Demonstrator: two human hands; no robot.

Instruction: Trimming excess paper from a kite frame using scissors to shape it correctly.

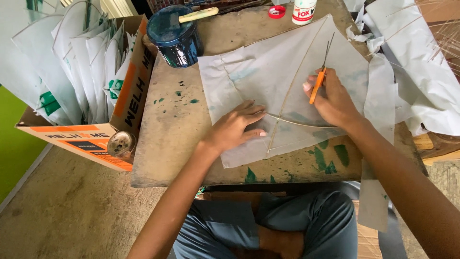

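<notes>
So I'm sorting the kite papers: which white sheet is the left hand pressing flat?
The translucent sheet spread on the worktable, with thin sticks crossing it. The left hand lies flat on it; the other sheets stand in the cardboard box or lie piled at right.

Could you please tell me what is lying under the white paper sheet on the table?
Under the sheet lies the table, with green paint marks showing through faintly. Thin sticks cross the sheet; which side they lie on is unclear. The left hand presses on top.
</notes>
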